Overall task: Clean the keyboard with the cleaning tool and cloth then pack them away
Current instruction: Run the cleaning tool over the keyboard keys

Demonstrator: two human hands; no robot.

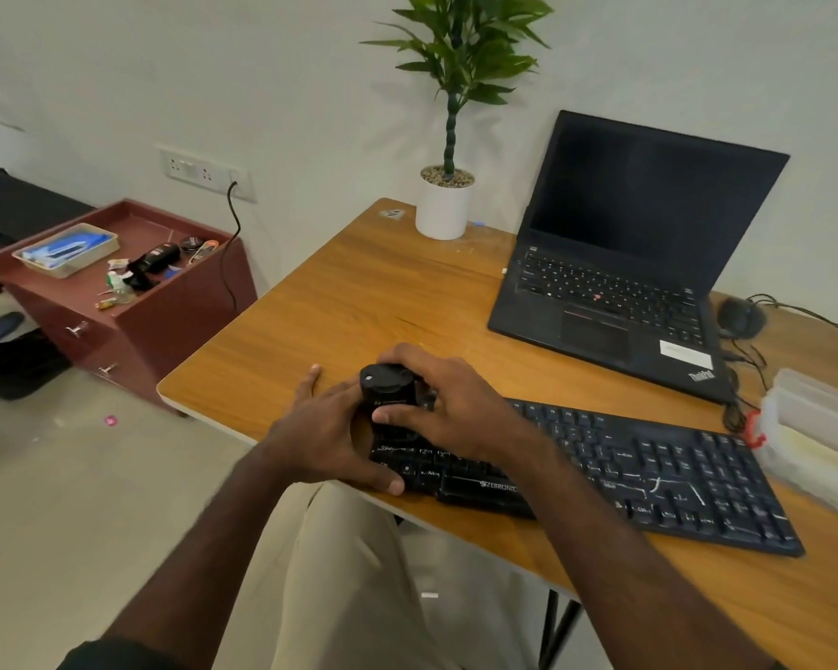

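Both hands (388, 418) around black cleaning tool (389, 385) on keyboard's (649, 471) left end
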